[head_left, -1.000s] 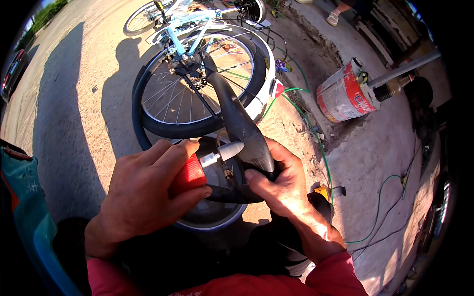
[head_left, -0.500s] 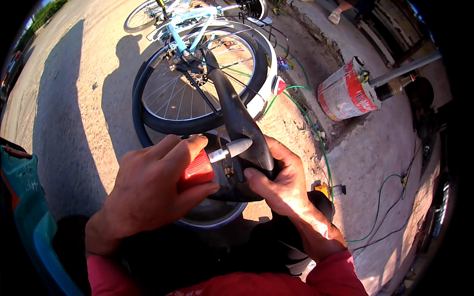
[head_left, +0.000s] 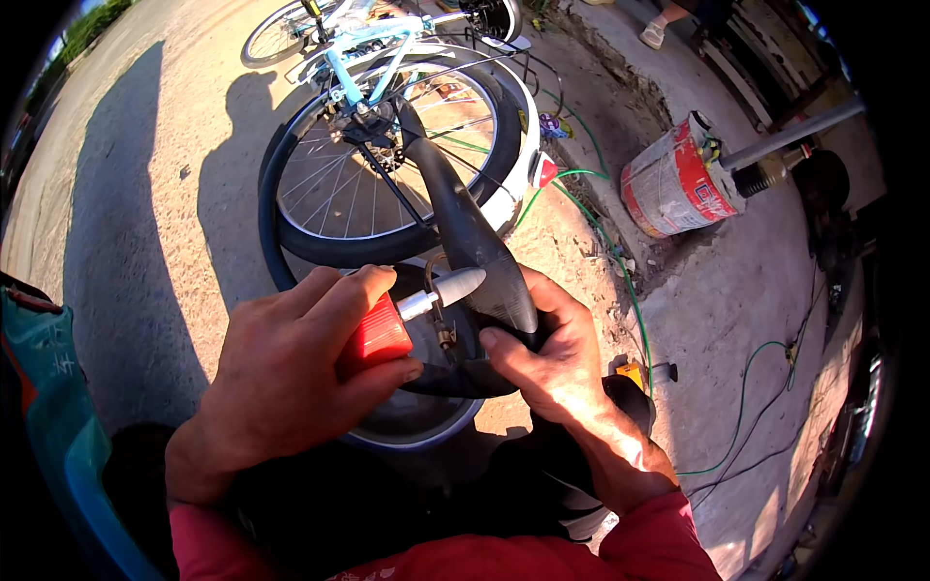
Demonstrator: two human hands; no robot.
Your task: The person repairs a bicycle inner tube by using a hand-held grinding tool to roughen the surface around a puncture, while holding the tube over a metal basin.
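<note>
Head view, 1 camera. Left hand (head_left: pixel 291 363) has thumb and fingers closed round a red-handled tool (head_left: pixel 378 334); its grey tip (head_left: pixel 460 284) overlaps the tube, can't confirm contact. Right hand (head_left: pixel 552 368) pinches the black inner tube (head_left: pixel 453 208), thumb nearest me. Tube runs from that grip up across the wheel (head_left: pixel 339 254) of a blue bike (head_left: pixel 346 77); grey basin (head_left: pixel 402 421) beneath both hands. My read: step is roughing the tube's surface. Next stroke calls for firm backing from the right fingers, light tip pressure.
</note>
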